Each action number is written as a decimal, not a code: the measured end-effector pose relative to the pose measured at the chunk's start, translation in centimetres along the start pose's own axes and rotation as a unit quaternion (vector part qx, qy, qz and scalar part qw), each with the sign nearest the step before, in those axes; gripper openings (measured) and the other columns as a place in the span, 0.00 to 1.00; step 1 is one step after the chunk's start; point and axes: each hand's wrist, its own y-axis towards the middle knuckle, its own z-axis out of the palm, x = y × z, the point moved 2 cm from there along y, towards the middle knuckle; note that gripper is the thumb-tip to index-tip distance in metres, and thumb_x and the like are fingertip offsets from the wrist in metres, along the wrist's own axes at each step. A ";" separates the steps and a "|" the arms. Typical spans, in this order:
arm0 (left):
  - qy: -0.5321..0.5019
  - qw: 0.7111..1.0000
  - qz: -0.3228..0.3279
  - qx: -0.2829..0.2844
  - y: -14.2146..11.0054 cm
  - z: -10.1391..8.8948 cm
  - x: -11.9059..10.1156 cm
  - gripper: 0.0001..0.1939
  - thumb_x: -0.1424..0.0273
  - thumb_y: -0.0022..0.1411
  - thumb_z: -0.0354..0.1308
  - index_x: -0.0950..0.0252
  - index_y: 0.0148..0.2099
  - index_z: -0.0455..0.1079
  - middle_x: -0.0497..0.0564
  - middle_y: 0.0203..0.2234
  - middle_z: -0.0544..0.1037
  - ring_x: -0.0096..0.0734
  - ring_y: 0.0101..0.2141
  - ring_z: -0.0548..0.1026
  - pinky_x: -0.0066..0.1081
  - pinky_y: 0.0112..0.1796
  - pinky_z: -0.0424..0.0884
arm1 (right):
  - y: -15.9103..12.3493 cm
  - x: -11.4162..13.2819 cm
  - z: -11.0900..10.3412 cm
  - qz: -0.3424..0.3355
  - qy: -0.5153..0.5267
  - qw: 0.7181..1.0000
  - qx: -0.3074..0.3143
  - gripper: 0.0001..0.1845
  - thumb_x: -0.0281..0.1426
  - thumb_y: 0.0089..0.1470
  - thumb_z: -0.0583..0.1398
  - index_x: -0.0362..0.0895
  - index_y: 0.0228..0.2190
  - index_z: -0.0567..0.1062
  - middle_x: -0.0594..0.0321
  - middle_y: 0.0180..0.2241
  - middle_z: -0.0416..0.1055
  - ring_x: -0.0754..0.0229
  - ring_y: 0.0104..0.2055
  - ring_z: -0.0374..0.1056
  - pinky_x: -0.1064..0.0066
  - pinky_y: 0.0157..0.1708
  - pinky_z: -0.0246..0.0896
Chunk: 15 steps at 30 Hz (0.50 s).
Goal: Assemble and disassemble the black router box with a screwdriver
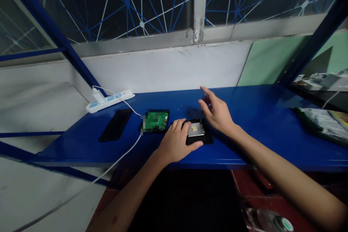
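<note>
Blue bench (261, 116), slightly shiny top. Far left: white power strip (110, 102). Left: flat black slab (116, 125), set slantwise. Left of middle: black shell with green circuit board (156, 120). Middle: black case with metal plate (199, 132); small dark bits (192, 110) beyond. Right: printed bag (323, 123).

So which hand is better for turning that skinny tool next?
Probably the right hand: it's up at the thin tool, by the metal plate. The left hand looks busy, resting on the black case.
</note>
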 end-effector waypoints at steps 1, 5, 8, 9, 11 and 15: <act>0.001 1.000 0.001 0.002 0.0 0.0 0.0 0.34 0.47 0.63 0.58 0.68 0.60 0.63 0.63 0.58 0.68 0.53 0.60 0.64 0.50 0.59 0.63 | 0.0 -0.1 -0.1 -0.006 0.016 1.000 0.005 0.26 0.36 0.66 0.52 0.45 0.63 0.62 0.56 0.41 0.75 0.57 0.35 0.72 0.62 0.37 0.70; 0.002 1.000 0.000 0.009 0.0 0.0 0.1 0.35 0.47 0.64 0.57 0.68 0.61 0.62 0.65 0.59 0.67 0.55 0.61 0.63 0.51 0.60 0.62 | 0.3 -0.5 -0.4 -0.027 0.040 0.999 -0.006 0.23 0.32 0.66 0.50 0.46 0.61 0.66 0.56 0.41 0.73 0.56 0.37 0.71 0.59 0.40 0.71; 0.000 1.000 -0.001 0.007 0.0 0.1 0.2 0.35 0.47 0.64 0.56 0.67 0.62 0.62 0.64 0.60 0.67 0.55 0.62 0.62 0.51 0.60 0.62 | 0.5 -0.9 -0.5 -0.017 0.057 0.998 -0.034 0.21 0.32 0.65 0.52 0.46 0.58 0.69 0.57 0.38 0.73 0.59 0.34 0.70 0.60 0.39 0.71; -0.001 1.000 -0.001 0.005 0.0 0.1 0.2 0.35 0.46 0.64 0.56 0.67 0.62 0.62 0.64 0.61 0.67 0.55 0.63 0.61 0.52 0.61 0.62 | 0.6 -1.1 -0.5 -0.010 0.062 0.997 -0.046 0.21 0.32 0.65 0.53 0.45 0.57 0.70 0.58 0.38 0.73 0.59 0.33 0.70 0.61 0.38 0.71; -0.001 1.000 -0.002 0.004 0.0 0.1 0.2 0.35 0.46 0.64 0.56 0.66 0.63 0.61 0.63 0.61 0.66 0.54 0.63 0.61 0.51 0.61 0.61 | 0.5 -1.4 -0.4 0.001 0.072 0.995 -0.068 0.20 0.33 0.65 0.54 0.46 0.56 0.72 0.58 0.37 0.73 0.59 0.33 0.70 0.62 0.37 0.71; 0.003 1.000 -0.007 0.012 0.0 0.1 0.2 0.35 0.46 0.65 0.55 0.67 0.63 0.61 0.64 0.62 0.65 0.55 0.64 0.60 0.51 0.61 0.61 | 0.2 -1.5 -0.2 -0.007 0.085 0.993 -0.079 0.20 0.34 0.65 0.53 0.46 0.57 0.71 0.59 0.36 0.72 0.60 0.33 0.70 0.63 0.36 0.71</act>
